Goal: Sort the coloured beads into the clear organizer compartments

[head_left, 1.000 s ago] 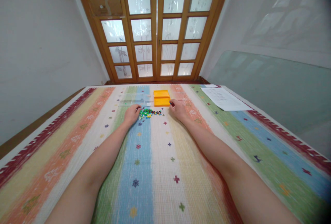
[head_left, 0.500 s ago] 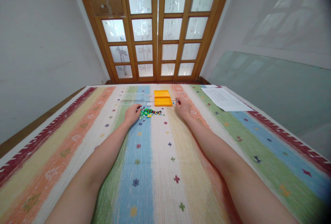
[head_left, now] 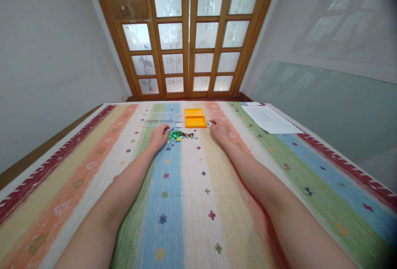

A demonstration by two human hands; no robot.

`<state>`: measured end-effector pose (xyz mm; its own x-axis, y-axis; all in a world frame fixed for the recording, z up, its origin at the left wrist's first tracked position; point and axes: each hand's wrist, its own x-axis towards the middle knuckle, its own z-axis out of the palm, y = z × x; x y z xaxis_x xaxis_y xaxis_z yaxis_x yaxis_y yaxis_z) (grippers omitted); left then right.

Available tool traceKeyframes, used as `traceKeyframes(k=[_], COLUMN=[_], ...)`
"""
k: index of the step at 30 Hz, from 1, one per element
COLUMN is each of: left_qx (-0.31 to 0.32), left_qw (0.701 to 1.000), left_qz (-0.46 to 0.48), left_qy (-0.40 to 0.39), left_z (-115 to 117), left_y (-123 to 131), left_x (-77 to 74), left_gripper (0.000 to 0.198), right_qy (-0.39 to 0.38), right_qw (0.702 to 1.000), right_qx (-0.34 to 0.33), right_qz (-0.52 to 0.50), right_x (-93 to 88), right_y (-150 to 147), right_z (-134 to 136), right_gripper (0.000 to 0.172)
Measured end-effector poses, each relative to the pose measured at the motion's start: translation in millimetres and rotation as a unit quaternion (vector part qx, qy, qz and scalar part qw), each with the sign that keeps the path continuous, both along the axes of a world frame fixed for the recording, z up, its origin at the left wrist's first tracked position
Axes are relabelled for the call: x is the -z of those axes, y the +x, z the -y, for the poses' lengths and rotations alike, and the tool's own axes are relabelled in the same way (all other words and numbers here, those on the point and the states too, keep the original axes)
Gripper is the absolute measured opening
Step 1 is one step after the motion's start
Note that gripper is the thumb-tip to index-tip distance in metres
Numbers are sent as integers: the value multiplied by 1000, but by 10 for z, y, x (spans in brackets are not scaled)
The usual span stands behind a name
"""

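Observation:
My left hand [head_left: 159,136] rests at the left edge of a pile of small colourful pieces [head_left: 177,135], mostly green with some dark, white and yellow ones. Its fingers are curled together, and whatever they pinch is too small to make out. To the right of the open yellow box [head_left: 195,123], my right hand [head_left: 219,130] lies on the cloth with its fingertips drawn together. Small blue pieces [head_left: 208,123] sit by those fingertips. Whether the right fingers hold anything is hidden.
Clear plastic trays [head_left: 159,120], hard to see, lie behind my left hand. Printed white paper [head_left: 269,119] lies at the far right of the table. A striped tablecloth [head_left: 198,202] covers the table, and a wood-framed glass door [head_left: 189,37] stands beyond it.
The right fingertips have shifted slightly beside the yellow box. My left hand, the pile and the box stay in about the same place.

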<state>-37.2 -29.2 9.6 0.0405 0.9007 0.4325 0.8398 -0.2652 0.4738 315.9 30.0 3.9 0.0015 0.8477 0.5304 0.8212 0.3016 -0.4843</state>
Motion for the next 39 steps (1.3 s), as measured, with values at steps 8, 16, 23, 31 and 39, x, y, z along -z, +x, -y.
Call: traceKeyframes(k=[8, 16, 23, 31, 39], left_qx=[12, 9, 13, -19, -46], left_qw=[1000, 1000, 1000, 999, 990], left_qz=[11, 2, 12, 37, 131], left_qy=[1, 7, 9, 1, -12], left_z=[-19, -9, -15, -19, -101], left_y=[-8, -5, -6, -19, -118], left_x=[14, 20, 39, 27, 65], left_gripper=[23, 26, 37, 50, 45], right_qy=[13, 11, 7, 4, -3], right_qw=[1000, 1000, 1000, 1000, 999], right_qx=[-4, 1, -7, -28, -39], right_qz=[-6, -14, -4, 13, 35], right_x=[49, 92, 79, 107, 101], right_y=[-15, -4, -16, -81, -116], right_z=[-16, -39, -22, -28, -16], right_gripper=[37, 45, 47, 47, 45])
